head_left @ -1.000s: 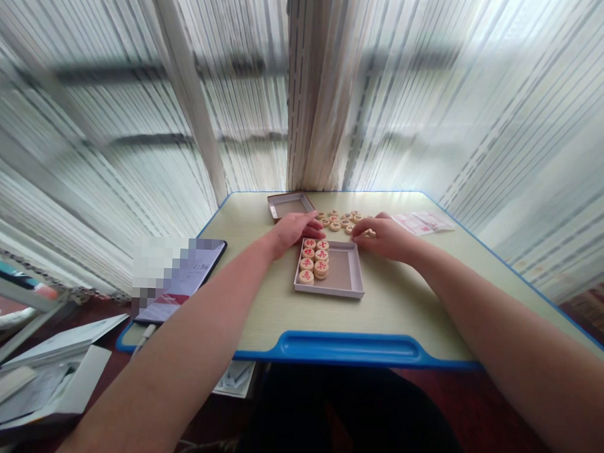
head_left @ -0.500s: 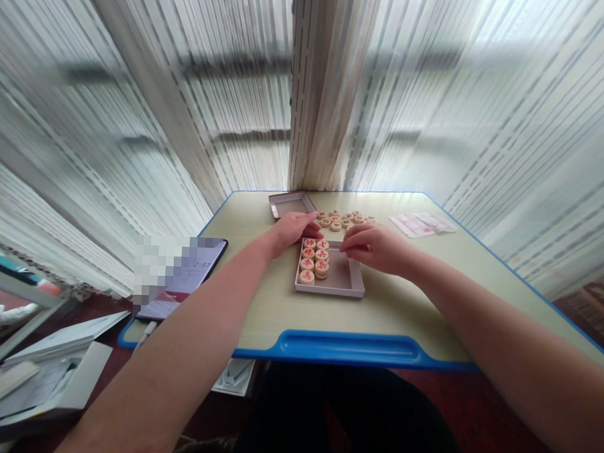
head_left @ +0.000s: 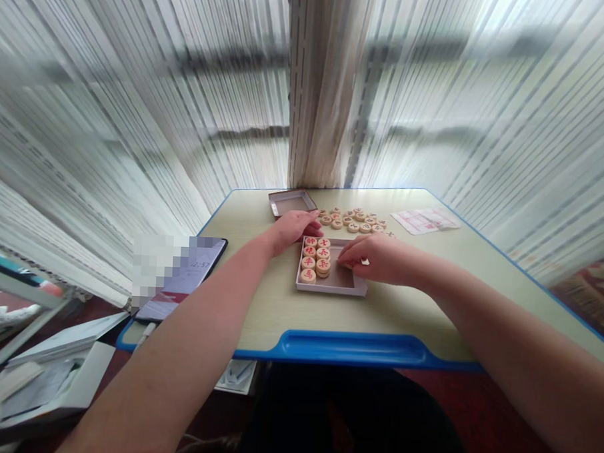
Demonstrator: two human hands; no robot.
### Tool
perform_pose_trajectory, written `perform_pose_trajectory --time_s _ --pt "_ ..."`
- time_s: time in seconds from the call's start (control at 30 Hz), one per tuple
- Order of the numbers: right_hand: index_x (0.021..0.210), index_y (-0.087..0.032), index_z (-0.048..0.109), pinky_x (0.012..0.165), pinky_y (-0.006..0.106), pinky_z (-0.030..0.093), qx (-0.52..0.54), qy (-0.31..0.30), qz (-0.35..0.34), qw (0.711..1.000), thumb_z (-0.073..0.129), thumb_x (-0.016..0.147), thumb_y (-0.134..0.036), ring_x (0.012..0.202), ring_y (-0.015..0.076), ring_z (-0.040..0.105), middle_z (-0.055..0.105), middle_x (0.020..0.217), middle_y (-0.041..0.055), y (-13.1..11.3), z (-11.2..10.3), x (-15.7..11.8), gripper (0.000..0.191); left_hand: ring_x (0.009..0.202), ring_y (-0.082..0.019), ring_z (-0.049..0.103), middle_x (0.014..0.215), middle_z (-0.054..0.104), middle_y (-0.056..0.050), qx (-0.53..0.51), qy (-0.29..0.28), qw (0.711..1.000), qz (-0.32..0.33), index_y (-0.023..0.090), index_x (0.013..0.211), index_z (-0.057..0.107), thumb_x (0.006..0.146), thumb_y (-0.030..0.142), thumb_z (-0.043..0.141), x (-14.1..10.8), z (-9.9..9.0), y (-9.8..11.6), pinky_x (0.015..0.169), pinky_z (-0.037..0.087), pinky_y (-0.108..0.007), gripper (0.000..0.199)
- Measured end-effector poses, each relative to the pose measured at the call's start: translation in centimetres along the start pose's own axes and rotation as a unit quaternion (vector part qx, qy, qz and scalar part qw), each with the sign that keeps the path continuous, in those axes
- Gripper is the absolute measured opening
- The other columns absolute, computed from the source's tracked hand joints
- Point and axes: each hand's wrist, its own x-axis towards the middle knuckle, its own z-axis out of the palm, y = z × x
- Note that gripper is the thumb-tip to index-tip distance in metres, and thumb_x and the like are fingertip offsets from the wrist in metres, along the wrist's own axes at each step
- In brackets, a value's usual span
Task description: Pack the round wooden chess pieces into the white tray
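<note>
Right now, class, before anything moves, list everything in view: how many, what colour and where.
Blue-edged table: one, pale yellow-green, centre.
White cardboard tray: one, mid-table.
Round wooden pieces with red characters: seven visible tops, pale, in the tray.
Loose round wooden pieces: over ten, pale, beyond the tray.
Shallow box part: one, brown and white, far left of table.
Printed paper: one, white and pink, far right.
Phone: one, lilac screen, left edge.
Striped curtains: count unclear, whitish, behind.
Left hand: one, bare, tray's far left corner.
Right hand: one, bare, fingertips over the tray; grip contents hidden.
</note>
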Motion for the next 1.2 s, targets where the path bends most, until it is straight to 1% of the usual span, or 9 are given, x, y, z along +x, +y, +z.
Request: perform_pose_trajectory --time_s 0.13,0.23,0.37,0.47,0.57,0.7,0.77,0.93,1.2 --pt "0.103 -0.022 0.068 0.063 0.024 0.044 0.008 0.037 0.093 0.995 0.056 0.075 -0.017 0.068 0.0148 0.061 0.071 0.083 0.0021 0.1 0.3 0.3 0.03 0.066 -0.014 0.062 0.063 0.065 -0.005 0.031 0.009 0.999 0.006 0.013 0.067 0.057 0.079 0.047 0.054 0.2 -0.1 -0.1 0.07 0.045 -0.027 0.037" --pt "0.097 -0.02 0.067 0.062 0.024 0.041 0.006 0.056 0.099 0.994 0.062 0.074 -0.021 0.067 0.0144 0.059 0.069 0.08 0.0022 0.3 0.7 0.7 0.023 0.063 -0.014 0.06 0.065 0.065 -0.005 0.116 0.039 0.992 0.038 0.013 0.066 0.057 0.076 0.05 0.056 0.3 -0.2 -0.2 0.064 0.045 -0.026 0.038" --pt "0.087 -0.017 0.065 0.064 0.025 0.041 -0.01 0.061 0.09 0.994 0.068 0.07 -0.028 0.072 0.0161 0.057 0.066 0.083 0.0054 0.3 1.0 0.8 0.02 0.068 -0.014 0.059 0.074 0.067 -0.006 0.222 0.08 0.951 0.201 0.013 0.071 0.062 0.077 0.048 0.053 0.0 -0.2 -0.1 0.065 0.044 -0.026 0.036" --pt "0.078 -0.017 0.066 0.066 0.026 0.041 -0.004 0.033 0.073 0.997 0.069 0.069 -0.032 0.075 0.0174 0.057 0.066 0.082 0.0062 0.3 0.6 0.7 0.018 0.076 -0.016 0.059 0.081 0.068 -0.006 0.245 0.063 0.925 0.284 0.013 0.076 0.066 0.079 0.046 0.05 -0.4 0.3 0.2 0.071 0.045 -0.026 0.037" --pt "0.078 -0.019 0.069 0.066 0.026 0.041 0.02 -0.012 0.07 0.997 0.067 0.07 -0.034 0.071 0.0163 0.057 0.067 0.078 0.0038 0.3 -0.1 0.2 0.017 0.083 -0.018 0.06 0.087 0.069 -0.007 0.305 0.028 0.909 0.284 0.014 0.079 0.069 0.078 0.046 0.051 -0.8 0.6 0.3 0.077 0.045 -0.029 0.037" --pt "0.085 -0.022 0.073 0.067 0.027 0.042 0.052 -0.049 0.072 0.995 0.064 0.072 -0.035 0.072 0.0163 0.059 0.069 0.082 0.0028 0.3 -1.0 -0.3 0.02 0.103 -0.023 0.055 0.101 0.068 -0.007 0.385 0.021 0.868 0.314 0.017 0.087 0.071 0.078 0.045 0.052 -0.9 0.7 0.3 0.095 0.038 -0.036 0.035" --pt "0.088 -0.022 0.073 0.069 0.028 0.043 0.051 -0.051 0.065 0.995 0.062 0.072 -0.031 0.074 0.0171 0.059 0.07 0.084 0.0034 0.3 -1.2 -0.5 0.021 0.1 -0.022 0.057 0.1 0.068 -0.007 0.384 0.012 0.874 0.298 0.016 0.09 0.07 0.079 0.046 0.049 -1.0 0.6 0.2 0.091 0.04 -0.034 0.038" --pt "0.084 -0.021 0.074 0.074 0.028 0.043 0.055 -0.068 0.049 0.995 0.06 0.073 -0.026 0.075 0.0174 0.06 0.071 0.084 0.0034 0.6 -1.1 -0.5 0.019 0.076 -0.017 0.06 0.083 0.069 -0.004 0.379 -0.026 0.897 0.226 0.014 0.086 0.069 0.081 0.049 0.045 -1.4 0.7 0.2 0.068 0.044 -0.027 0.043" --pt "0.076 -0.02 0.072 0.074 0.029 0.044 0.032 -0.051 0.071 0.996 0.064 0.071 -0.038 0.077 0.0191 0.06 0.069 0.083 0.0051 0.9 -0.9 -0.4 0.02 0.071 -0.016 0.057 0.077 0.068 -0.003 0.393 -0.029 0.898 0.199 0.014 0.083 0.069 0.078 0.051 0.046 -1.1 0.4 0.0 0.062 0.04 -0.025 0.044"
